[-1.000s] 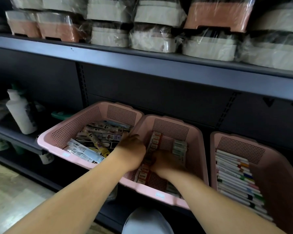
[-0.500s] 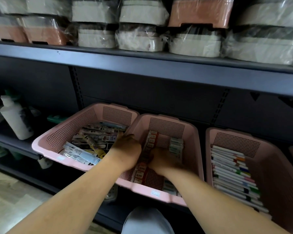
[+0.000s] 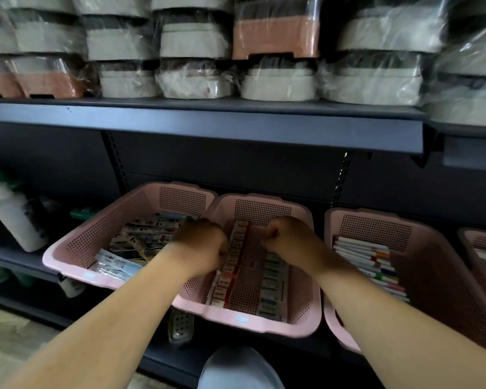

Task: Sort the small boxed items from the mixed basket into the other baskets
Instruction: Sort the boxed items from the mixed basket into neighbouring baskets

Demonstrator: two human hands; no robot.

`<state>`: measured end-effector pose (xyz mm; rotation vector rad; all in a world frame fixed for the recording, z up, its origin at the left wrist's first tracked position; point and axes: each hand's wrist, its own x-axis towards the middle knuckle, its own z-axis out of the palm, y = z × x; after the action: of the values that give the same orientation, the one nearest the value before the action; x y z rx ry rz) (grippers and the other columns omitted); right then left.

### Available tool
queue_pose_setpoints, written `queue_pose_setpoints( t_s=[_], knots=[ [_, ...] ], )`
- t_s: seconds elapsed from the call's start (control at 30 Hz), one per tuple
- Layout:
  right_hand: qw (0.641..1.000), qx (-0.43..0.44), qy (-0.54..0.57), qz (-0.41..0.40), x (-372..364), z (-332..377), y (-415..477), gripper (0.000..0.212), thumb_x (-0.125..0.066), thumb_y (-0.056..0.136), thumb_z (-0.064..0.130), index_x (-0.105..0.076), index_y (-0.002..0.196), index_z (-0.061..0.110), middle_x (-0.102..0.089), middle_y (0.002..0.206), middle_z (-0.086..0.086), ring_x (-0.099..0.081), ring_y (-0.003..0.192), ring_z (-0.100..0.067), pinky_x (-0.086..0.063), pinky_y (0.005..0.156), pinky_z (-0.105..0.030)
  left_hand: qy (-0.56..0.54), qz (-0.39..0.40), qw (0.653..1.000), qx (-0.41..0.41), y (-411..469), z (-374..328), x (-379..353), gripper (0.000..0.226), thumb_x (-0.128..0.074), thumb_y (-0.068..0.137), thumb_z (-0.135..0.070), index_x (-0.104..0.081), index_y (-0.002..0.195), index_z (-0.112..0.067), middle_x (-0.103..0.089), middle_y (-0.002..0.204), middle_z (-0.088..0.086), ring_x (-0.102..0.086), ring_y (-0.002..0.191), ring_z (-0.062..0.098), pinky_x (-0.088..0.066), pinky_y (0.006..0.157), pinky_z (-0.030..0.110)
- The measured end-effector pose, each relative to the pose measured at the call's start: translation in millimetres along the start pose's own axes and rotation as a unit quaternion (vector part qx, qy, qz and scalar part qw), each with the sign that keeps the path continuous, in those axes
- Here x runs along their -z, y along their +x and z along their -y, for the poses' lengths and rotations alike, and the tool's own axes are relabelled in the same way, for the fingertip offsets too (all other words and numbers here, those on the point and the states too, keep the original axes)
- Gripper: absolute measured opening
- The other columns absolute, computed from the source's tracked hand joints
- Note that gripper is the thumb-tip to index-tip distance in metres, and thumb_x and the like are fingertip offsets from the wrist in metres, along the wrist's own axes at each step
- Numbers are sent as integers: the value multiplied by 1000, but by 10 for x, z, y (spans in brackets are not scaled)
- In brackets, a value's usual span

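both hands are over the middle pink basket at centre frame: the left hand is curled down against the row of red-labelled boxes along its left wall, the right hand is balled up near the back wall, and whether either grips a box i cannot tell. the mixed basket sits lower left, its jumbled boxes in a heap, rim touching the middle one; a green-labelled row lines the middle basket's right side.
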<state>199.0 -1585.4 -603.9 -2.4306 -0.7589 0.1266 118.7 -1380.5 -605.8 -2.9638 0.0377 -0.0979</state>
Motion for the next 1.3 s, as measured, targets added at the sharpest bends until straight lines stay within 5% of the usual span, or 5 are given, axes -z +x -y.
queue_pose_setpoints(
  t_s=[0.83,0.9,1.0,1.1,1.3],
  knots=[
    [947,-279,-88,-129,2211,-2603,-2161,11,-66,87,32,-70,84,22,-71,92,-2,-66,91,-21,-50,72,-29,-211,-95,920,-317,1215,-3822,930,16,-67,93,-38,-74,105,-30,-69,107,-7,-63,97,17,-52,82,32],
    [941,-298,-58,-147,2371,-2743,-2413,21,-67,83,41,-73,89,21,-72,99,9,-67,99,-10,-52,86,-27,-219,-77,913,-335,1262,-4186,888,16,-67,92,-38,-73,106,-32,-70,106,-8,-64,96,16,-54,81,32],
    [928,-340,-14,-152,2505,-2930,-2725,23,-62,84,31,-58,62,24,-67,68,21,-64,74,11,-40,61,-8,-233,-34,907,-348,1333,-4654,742,16,-68,89,-40,-72,100,-29,-70,100,-6,-66,94,17,-56,79,33],
    [900,-418,-72,-98,2511,-3289,-2816,22,-60,88,46,-65,96,26,-69,108,3,-58,84,-16,-42,70,-25,-234,-3,911,-340,1396,-4944,559,18,-71,90,-40,-74,101,-26,-72,103,-1,-67,97,22,-53,77,30],
    [943,-293,5,-159,2549,-3223,-2545,15,-55,101,26,-68,107,31,-70,112,11,-63,96,4,-42,83,-9,-151,13,937,-315,1452,-5114,322,30,-65,89,-37,-74,118,-35,-71,122,-2,-65,112,28,-51,89,29]
  ],
)
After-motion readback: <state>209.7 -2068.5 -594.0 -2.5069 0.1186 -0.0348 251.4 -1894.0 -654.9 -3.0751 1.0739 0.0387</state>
